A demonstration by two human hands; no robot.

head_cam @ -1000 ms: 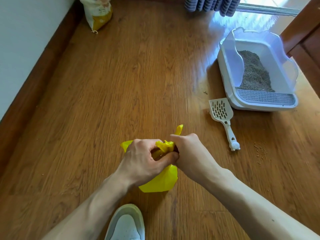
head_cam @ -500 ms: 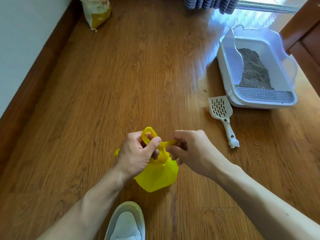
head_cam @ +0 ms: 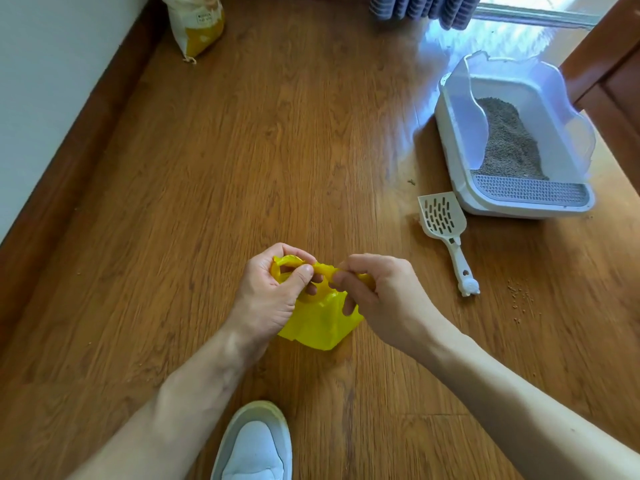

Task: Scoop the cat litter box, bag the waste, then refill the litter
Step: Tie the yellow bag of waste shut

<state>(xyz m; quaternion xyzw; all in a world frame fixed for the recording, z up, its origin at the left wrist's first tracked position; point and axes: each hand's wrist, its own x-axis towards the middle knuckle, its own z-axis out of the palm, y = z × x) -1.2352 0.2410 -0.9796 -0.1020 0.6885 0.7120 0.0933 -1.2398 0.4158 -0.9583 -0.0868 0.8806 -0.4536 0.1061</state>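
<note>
Together left hand (head_cam: 273, 292) and right hand (head_cam: 377, 299) pinch the yellow bag (head_cam: 320, 323) handles.

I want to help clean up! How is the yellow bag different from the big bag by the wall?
The yellow bag is small, plain yellow and held by both hands; the litter sack is bigger, white and yellow, and untouched. The yellow bag is near the shoe; the sack stands far off.

Wood-grain plank floor (head_cam: 242, 161), warm brown. White wall (head_cam: 52, 81) on left with dark wood baseboard (head_cam: 79, 161). Grey pleated curtain (head_cam: 422, 8) at top; sunlight glare on floor beside it.
</note>
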